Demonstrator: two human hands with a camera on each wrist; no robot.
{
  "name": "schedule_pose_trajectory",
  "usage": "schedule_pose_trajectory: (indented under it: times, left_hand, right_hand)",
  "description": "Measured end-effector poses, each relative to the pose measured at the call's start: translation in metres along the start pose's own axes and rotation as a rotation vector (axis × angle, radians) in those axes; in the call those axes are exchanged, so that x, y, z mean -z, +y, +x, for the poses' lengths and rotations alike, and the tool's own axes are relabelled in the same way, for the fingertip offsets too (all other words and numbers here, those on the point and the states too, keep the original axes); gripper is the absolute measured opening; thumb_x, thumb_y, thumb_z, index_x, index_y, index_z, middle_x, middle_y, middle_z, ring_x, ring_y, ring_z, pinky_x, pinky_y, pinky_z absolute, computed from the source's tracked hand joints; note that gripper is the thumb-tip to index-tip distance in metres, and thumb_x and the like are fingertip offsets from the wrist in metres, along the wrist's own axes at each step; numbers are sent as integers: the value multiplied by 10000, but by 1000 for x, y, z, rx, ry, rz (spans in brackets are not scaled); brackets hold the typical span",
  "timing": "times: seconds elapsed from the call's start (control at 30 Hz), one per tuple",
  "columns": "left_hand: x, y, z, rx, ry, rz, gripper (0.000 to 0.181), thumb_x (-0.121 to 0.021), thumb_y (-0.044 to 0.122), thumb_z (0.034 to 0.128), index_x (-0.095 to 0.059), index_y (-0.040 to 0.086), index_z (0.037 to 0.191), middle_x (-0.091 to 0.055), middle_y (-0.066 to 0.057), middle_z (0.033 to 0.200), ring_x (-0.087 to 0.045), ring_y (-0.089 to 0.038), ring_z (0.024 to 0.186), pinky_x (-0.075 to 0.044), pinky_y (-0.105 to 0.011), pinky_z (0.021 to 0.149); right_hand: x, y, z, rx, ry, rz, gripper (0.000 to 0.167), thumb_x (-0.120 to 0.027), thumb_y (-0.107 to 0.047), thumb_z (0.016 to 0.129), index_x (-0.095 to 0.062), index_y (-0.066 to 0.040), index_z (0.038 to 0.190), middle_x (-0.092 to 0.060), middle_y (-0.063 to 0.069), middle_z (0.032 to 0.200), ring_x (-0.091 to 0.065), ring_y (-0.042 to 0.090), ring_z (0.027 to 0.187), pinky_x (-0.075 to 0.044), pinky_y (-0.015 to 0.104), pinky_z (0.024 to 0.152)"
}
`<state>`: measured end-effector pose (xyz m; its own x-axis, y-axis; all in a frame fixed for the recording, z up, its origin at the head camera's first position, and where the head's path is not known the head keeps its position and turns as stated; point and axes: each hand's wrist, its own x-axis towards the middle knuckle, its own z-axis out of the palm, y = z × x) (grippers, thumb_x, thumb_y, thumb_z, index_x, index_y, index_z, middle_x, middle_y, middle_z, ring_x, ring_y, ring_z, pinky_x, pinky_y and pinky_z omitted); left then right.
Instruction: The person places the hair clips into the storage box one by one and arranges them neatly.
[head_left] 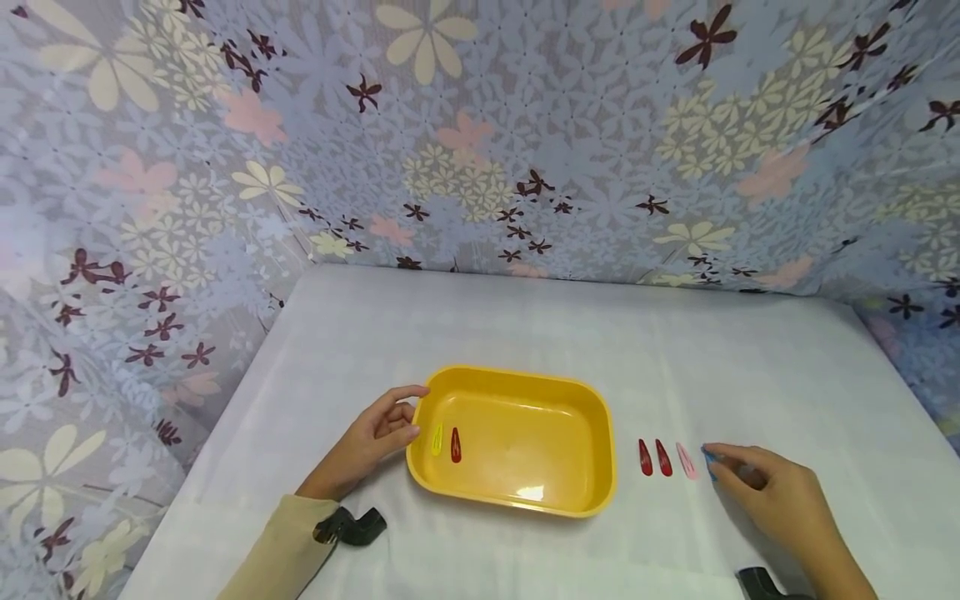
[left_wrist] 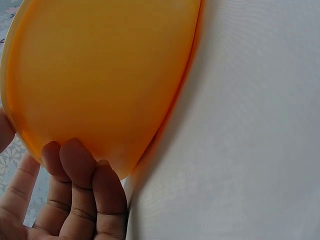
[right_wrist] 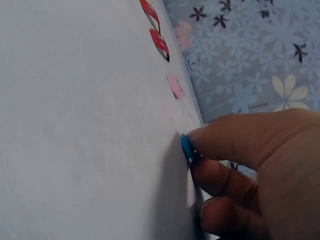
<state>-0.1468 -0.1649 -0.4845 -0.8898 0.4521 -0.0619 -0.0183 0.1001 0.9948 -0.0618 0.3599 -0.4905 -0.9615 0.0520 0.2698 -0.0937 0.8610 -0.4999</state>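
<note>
A yellow tray (head_left: 517,500) sits on the white-covered table, with a yellow-green hair clip (head_left: 437,439) and a red hair clip (head_left: 455,446) inside at its left end. My left hand (head_left: 375,435) holds the tray's left end; in the left wrist view its curled fingers (left_wrist: 77,162) touch the outer wall. Right of the tray, my right hand (head_left: 780,492) pinches a blue hair clip (right_wrist: 187,147) between thumb and fingertips, at the table surface. Beside it, in a row, lie a pink hair clip (head_left: 686,461) and two red hair clips (head_left: 663,457).
Flower-patterned cloth (head_left: 480,142) hangs behind the table and along its left side. A black strap-like piece (head_left: 352,527) is at the left wrist, and another black piece (head_left: 761,583) is near the right wrist.
</note>
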Motion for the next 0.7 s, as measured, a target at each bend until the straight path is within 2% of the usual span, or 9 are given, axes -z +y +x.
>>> schedule_pose_trajectory:
  times: [0.1,0.23,0.4,0.7]
  left_hand:
    - [0,-1,-2,2,-8,-10,523,-647,130,1012,-448,145,1496,-571,-226,1134,-611,-230,907,-557,-268,841]
    - [1,-1,-3,-23,-20,-28,516,-637,114,1016,-450,157,1495,-572,-231,1138,-617,-237,906,-561,-284,833]
    - [1,-1,-2,-39,-29,-34,517,-627,100,1019,-446,158,1500,-574,-235,1144,-631,-251,919,-566,-301,848]
    - [0,0,0,-21,-8,-25,509,-646,114,1010,-466,160,1484,-576,-220,1132,-618,-248,909,-563,-282,846]
  right_hand:
    - [-2,-4,-1,14,-1,-45,236,-826,-70,836,-795,-123,1063,-665,-46,771,-481,-2,528,-389,236,458]
    - [-3,-8,0,-12,-2,-72,219,-819,-74,837,-797,-106,1052,-666,-30,759,-473,4,516,-375,243,455]
    - [-2,-9,-1,-72,-31,-62,208,-788,-100,865,-791,-90,1073,-684,-13,774,-504,12,530,-385,244,474]
    - [0,-11,0,-127,-45,-52,226,-757,-123,894,-778,-89,1116,-691,-5,790,-507,43,540,-373,251,478]
